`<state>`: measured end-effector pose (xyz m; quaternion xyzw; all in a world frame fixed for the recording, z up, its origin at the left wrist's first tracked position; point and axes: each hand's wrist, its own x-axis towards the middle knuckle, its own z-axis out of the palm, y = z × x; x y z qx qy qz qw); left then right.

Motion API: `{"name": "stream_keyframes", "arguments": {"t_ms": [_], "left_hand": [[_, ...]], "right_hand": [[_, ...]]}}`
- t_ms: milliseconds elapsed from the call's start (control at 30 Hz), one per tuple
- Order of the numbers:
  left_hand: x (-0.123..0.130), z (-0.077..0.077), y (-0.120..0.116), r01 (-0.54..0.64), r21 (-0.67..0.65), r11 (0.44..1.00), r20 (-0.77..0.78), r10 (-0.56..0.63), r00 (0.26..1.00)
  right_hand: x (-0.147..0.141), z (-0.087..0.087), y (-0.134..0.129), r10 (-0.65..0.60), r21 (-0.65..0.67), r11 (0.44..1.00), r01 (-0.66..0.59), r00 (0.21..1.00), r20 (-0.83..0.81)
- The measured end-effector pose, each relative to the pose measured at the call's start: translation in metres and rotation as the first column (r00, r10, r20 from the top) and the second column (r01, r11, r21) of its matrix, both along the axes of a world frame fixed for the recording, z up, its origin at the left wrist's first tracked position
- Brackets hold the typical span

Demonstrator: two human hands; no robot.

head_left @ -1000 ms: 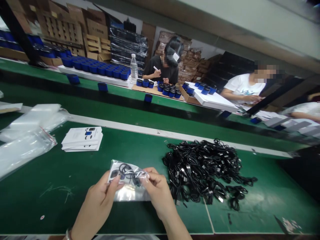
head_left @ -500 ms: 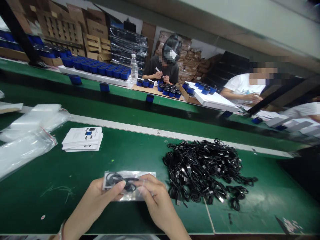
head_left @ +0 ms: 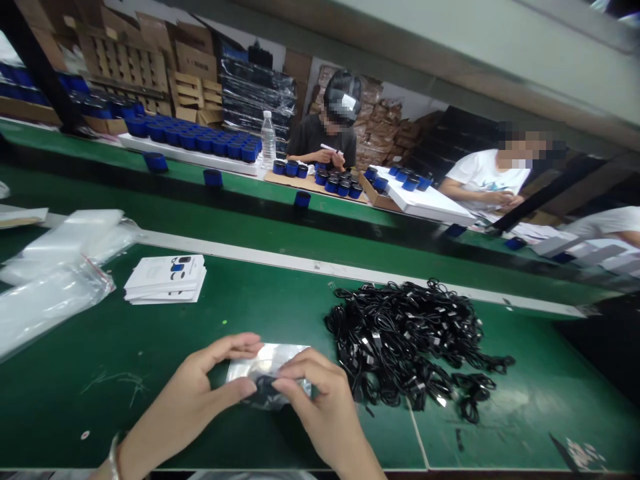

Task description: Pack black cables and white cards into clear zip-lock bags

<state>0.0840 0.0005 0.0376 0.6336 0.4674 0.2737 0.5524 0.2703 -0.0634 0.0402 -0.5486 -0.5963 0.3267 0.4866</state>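
Note:
A clear plastic bag [head_left: 267, 360] with a coiled black cable [head_left: 266, 389] in it is between my hands, near the front of the green table. My right hand [head_left: 320, 393] pinches the bag's right side between thumb and fingers. On the left side, my left hand [head_left: 215, 380] has its thumb and fingers apart, the thumb tip touching the bag's lower edge. To the right lies a large heap of black cables [head_left: 405, 333]. A stack of printed white leaflets [head_left: 165, 279] is at the left, beside a pile of clear plastic bags [head_left: 65, 260].
Behind a pale strip [head_left: 300, 265], several blue jars ride on a dark belt [head_left: 255, 197]. Across it, two people work at a bench with trays of blue jars [head_left: 195, 139] and a bottle [head_left: 268, 140]. A shelf edge hangs overhead.
My left fingers have opened and risen off the bag, which now looks folded smaller. The blue jars on the belt have shifted slightly right.

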Motion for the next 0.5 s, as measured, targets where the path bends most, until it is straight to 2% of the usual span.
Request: {"name": "stream_keyframes", "arguments": {"t_ms": [67,167,233,333,500], "left_hand": [[0.005,0.005,-0.001,0.049,0.065,0.997,-0.067,-0.045,0.997],[0.014,0.006,-0.005,0.006,0.121,0.993,-0.073,0.003,0.997],[0.015,0.003,-0.007,-0.018,0.115,0.993,-0.071,0.027,0.997],[0.012,-0.003,-0.008,-0.007,0.099,0.995,-0.097,0.017,0.995],[0.006,-0.006,-0.008,0.017,0.097,0.995,-0.201,0.003,0.98]], "right_hand": [[-0.002,-0.001,-0.001,-0.026,-0.047,0.999,0.025,0.999,-0.027],[-0.004,-0.004,-0.002,-0.138,-0.153,0.981,0.12,0.984,-0.114],[-0.001,-0.006,-0.002,-0.133,-0.194,0.975,0.109,0.984,-0.115],[0.003,-0.005,-0.002,-0.084,-0.198,0.978,0.072,0.995,-0.05],[0.005,-0.006,-0.002,-0.091,-0.16,0.983,0.091,0.996,0.005]]}}
